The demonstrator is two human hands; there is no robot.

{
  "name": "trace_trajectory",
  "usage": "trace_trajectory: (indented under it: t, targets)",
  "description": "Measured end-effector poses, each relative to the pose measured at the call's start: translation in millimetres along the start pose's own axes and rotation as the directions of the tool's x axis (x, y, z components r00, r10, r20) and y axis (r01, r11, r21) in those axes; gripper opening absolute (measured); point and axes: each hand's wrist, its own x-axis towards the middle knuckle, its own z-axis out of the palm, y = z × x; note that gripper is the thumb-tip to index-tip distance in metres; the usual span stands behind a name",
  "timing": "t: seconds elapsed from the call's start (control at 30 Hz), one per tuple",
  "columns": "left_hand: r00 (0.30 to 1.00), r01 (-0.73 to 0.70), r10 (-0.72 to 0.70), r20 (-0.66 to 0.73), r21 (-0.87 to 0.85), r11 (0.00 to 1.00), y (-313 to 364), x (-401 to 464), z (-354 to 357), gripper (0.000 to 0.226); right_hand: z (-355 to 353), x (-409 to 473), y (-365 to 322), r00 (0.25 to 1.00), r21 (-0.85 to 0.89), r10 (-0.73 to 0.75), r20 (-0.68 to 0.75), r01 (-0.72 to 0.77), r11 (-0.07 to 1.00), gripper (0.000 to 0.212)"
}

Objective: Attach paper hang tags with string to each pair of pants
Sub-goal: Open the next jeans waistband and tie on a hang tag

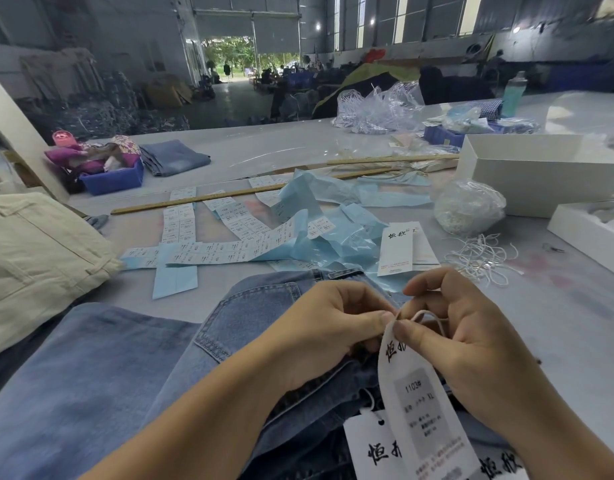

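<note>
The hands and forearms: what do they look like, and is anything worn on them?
Both the left hand and the right hand are bare: no gloves, rings or watch show. The forearms are bare too, with no sleeve in view. The visible fingernails are short and unpainted.

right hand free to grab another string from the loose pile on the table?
Probably not yet: the right hand pinches the hang tag and its string. The path to the loose strings looks unobstructed.

Viewpoint: we look down from head height, close over our hands.
Facing: forward, the table stretching beyond them.
</note>
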Motion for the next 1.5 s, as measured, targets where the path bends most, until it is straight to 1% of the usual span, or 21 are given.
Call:
trace_trajectory:
  t: [0.07,0.13,0.17,0.23,0.27,0.33,0.47,0.57,0.67,0.73,0.8,0.9,0.97,1.0,1.03,1.13,1.17,1.23,1.33,1.43,1.5]
  targets:
    - [1.000,0.006,-0.006,-0.003,0.048,0.999,1,0,2,0.013,0,0,1,1.000,-0.009,-0.003,-0.012,0.003,1.000,0.029]
    - [1.000,-0.010,0.011,-0.007,0.116,0.993,1,0,6,0.014,-2,2,-2,0.999,0.023,-0.008,-0.053,0.009,1.000,0.008]
    - [1.000,-0.025,0.027,-0.008,0.165,0.986,2,-1,7,0.016,-4,3,-3,0.998,0.026,-0.019,-0.063,0.020,0.999,0.011]
    - [0.998,-0.060,0.062,0.000,0.242,0.968,4,-2,9,0.017,-8,6,-5,0.999,-0.024,-0.033,-0.025,0.032,0.999,0.034]
    - [0.997,-0.073,0.077,-0.004,0.263,0.962,4,-2,9,0.015,-8,8,-6,1.000,-0.042,-0.029,-0.013,0.028,0.999,0.037]
    - [0.994,-0.080,0.098,-0.048,0.296,0.952,3,-1,7,0.015,-11,8,-6,1.000,-0.046,-0.003,0.018,0.004,0.999,0.033]
    - [0.988,-0.078,0.119,-0.101,0.346,0.935,2,0,7,0.019,-10,6,-1,0.994,-0.044,0.076,0.074,-0.073,0.996,0.013]
    - [0.986,-0.067,0.116,-0.116,0.362,0.930,1,1,7,0.018,-9,5,3,0.994,-0.053,0.089,0.065,-0.086,0.995,0.015]
    - [0.996,-0.018,0.047,-0.072,0.352,0.936,2,2,6,0.013,-11,4,7,0.992,-0.011,0.102,0.068,-0.102,0.995,0.020]
    - [1.000,0.008,0.006,-0.030,0.443,0.897,1,1,5,0.010,-12,2,11,0.990,0.038,0.127,0.064,-0.130,0.991,0.020]
    - [1.000,0.000,0.006,-0.008,0.574,0.819,3,1,9,0.011,-12,0,14,0.984,0.077,0.163,0.068,-0.168,0.983,0.017]
    - [0.999,-0.006,0.039,-0.028,0.733,0.680,6,5,18,0.012,-10,-3,17,0.976,0.115,0.202,0.080,-0.210,0.971,0.016]
    - [0.997,0.008,0.051,-0.055,0.759,0.652,7,9,22,0.009,-9,-4,18,0.975,0.111,0.209,0.075,-0.216,0.970,0.017]
    - [0.996,0.019,0.049,-0.071,0.737,0.676,7,11,23,0.008,-9,-5,18,0.976,0.097,0.209,0.063,-0.214,0.972,0.018]
    - [0.995,0.038,0.037,-0.095,0.680,0.733,7,12,23,0.009,-9,-6,19,0.977,0.082,0.207,0.044,-0.210,0.974,0.019]
    - [0.990,0.091,-0.047,-0.132,0.352,0.932,10,13,14,0.011,-7,-10,20,0.981,0.032,0.195,-0.018,-0.195,0.980,0.020]
    - [0.990,0.106,-0.079,-0.115,0.249,0.963,10,12,11,0.009,-5,-11,21,0.982,0.015,0.183,-0.040,-0.182,0.983,0.020]
    - [0.991,0.126,-0.118,-0.064,0.122,0.985,11,9,6,0.009,0,-13,21,0.984,-0.015,0.150,-0.095,-0.152,0.988,0.021]
    - [0.991,0.133,-0.133,-0.005,0.063,0.989,13,6,5,0.006,8,-12,21,0.981,-0.028,0.109,-0.163,-0.115,0.993,0.020]
    - [0.994,0.104,-0.108,0.031,0.120,0.987,14,6,3,0.005,13,-11,22,0.971,-0.017,0.087,-0.222,-0.094,0.995,0.016]
    - [0.994,0.096,-0.102,0.042,0.132,0.987,14,8,2,0.014,15,-9,25,0.959,-0.028,0.068,-0.274,-0.078,0.997,0.013]
